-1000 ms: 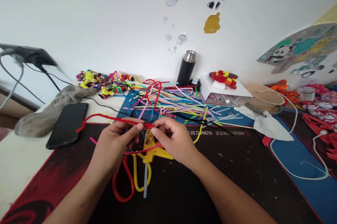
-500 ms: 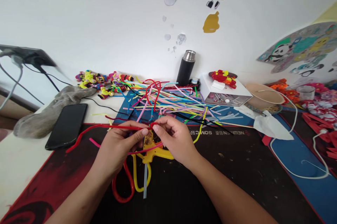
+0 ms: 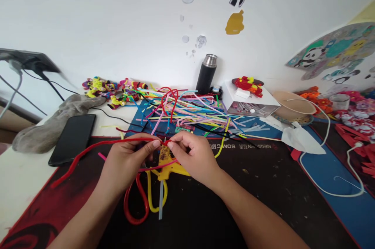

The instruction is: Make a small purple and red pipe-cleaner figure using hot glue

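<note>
A fuzzy red stem point(image 3: 84, 151) runs from the left into the fingers of my left hand point(image 3: 129, 161), which pinches it between thumb and forefinger. My right hand point(image 3: 195, 155) pinches the small red end of the same stem, close beside the left fingertips. Under my hands lies a yellow glue gun point(image 3: 168, 170) with a clear glue stick point(image 3: 161, 200) poking out of its back. A pink stem point(image 3: 159, 167) crosses over the gun. Red and yellow scissor-like handle loops point(image 3: 137, 219) rest on the dark mat just below.
Behind my hands lies a heap of coloured stems point(image 3: 187, 108). A black flask point(image 3: 206, 74) and a white box point(image 3: 252, 102) stand near the wall. At the left are a phone point(image 3: 72, 139) and a grey pouch point(image 3: 43, 132). A white cable point(image 3: 325, 192) curves at the right.
The loose left end of the red stem has swung further left and down. Both hands stay close together, still pinching, and have shifted slightly left.
</note>
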A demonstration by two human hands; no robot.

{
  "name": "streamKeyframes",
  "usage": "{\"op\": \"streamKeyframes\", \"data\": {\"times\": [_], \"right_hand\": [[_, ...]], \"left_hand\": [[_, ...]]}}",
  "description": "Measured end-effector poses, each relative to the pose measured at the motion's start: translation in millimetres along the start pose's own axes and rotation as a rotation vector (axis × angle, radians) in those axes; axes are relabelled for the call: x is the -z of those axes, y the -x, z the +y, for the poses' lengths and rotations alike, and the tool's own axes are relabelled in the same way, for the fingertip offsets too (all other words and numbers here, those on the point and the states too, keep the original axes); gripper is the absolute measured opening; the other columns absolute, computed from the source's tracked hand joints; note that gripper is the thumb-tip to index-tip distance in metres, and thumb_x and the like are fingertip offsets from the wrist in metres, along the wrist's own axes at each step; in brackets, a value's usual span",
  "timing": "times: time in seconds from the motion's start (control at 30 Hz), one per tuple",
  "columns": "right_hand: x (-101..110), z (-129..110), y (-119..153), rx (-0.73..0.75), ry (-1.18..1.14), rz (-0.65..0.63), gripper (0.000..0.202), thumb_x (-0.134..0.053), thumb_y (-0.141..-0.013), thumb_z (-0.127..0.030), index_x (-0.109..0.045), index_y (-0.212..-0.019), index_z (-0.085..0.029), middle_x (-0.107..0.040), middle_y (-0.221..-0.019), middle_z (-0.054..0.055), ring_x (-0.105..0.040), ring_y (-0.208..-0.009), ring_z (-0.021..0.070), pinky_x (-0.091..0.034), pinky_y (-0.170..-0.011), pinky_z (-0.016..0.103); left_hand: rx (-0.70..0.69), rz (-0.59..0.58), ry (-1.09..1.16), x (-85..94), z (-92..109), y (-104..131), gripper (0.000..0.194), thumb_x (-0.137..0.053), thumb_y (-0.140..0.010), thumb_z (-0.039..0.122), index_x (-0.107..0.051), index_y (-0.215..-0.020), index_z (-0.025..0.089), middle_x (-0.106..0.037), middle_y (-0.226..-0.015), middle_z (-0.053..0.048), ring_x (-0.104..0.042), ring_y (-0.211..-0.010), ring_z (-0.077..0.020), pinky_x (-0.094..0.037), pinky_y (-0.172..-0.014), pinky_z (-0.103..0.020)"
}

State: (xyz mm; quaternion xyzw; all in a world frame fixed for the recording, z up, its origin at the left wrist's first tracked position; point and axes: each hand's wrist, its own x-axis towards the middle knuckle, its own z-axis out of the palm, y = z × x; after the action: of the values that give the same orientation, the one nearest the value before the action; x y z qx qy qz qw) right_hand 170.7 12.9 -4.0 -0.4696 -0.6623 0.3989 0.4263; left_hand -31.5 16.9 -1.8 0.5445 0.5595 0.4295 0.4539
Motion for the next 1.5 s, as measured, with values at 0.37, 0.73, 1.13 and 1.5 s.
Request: {"op": "streamKeyframes", "data": {"times": [0.37,0.73,1.13,1.5], "right_hand": [[1.7,4.3,3.5,0.153,0.341,-0.099,0.011,-0.064,-0.1,-0.022,-0.073,-0.093,-0.022,-0.061,-0.063,-0.005,-0.048,-0.053,0.0111,-0.032,-0.058,0.026],[-3.0,4.2,1.5,0.079,0.19,-0.057,0.011,-0.064,-0.097,-0.024,-0.07,-0.088,-0.021,-0.05,-0.058,-0.008,-0.043,-0.05,0.0098,-0.031,-0.056,0.026],[-2.7,6.2,1.4,0.068,0.151,-0.061,0.013,-0.064,-0.1,-0.027,-0.073,-0.093,-0.021,-0.055,-0.062,-0.007,-0.047,-0.052,0.01,-0.033,-0.057,0.025],[-4.2,5.9,1.9,0.038,0.09,-0.036,0.011,-0.064,-0.099,-0.028,-0.072,-0.093,-0.022,-0.058,-0.064,-0.006,-0.051,-0.056,0.0116,-0.036,-0.058,0.026]], "left_hand": [[-0.306,0.079,-0.255,-4.5,5.1,7.9,0.015,-0.077,-0.088,0.039,-0.088,-0.084,0.03,-0.086,-0.081,0.001,-0.077,-0.071,-0.0215,-0.059,-0.069,-0.028],[-0.179,0.104,-0.232,-5.8,-2.3,8.7,0.024,-0.081,-0.088,0.048,-0.089,-0.093,0.026,-0.084,-0.078,-0.001,-0.073,-0.066,-0.0203,-0.053,-0.061,-0.027],[-0.057,0.08,-0.105,-4.8,0.7,5.9,0.031,-0.083,-0.082,0.054,-0.085,-0.087,0.023,-0.072,-0.065,0.0,-0.06,-0.056,-0.0174,-0.047,-0.055,-0.027],[-0.007,-0.007,0.038,-5.9,1.5,5.1,0.032,-0.088,-0.081,0.051,-0.08,-0.084,0.021,-0.068,-0.062,0.001,-0.057,-0.057,-0.0159,-0.046,-0.054,-0.025]]}}
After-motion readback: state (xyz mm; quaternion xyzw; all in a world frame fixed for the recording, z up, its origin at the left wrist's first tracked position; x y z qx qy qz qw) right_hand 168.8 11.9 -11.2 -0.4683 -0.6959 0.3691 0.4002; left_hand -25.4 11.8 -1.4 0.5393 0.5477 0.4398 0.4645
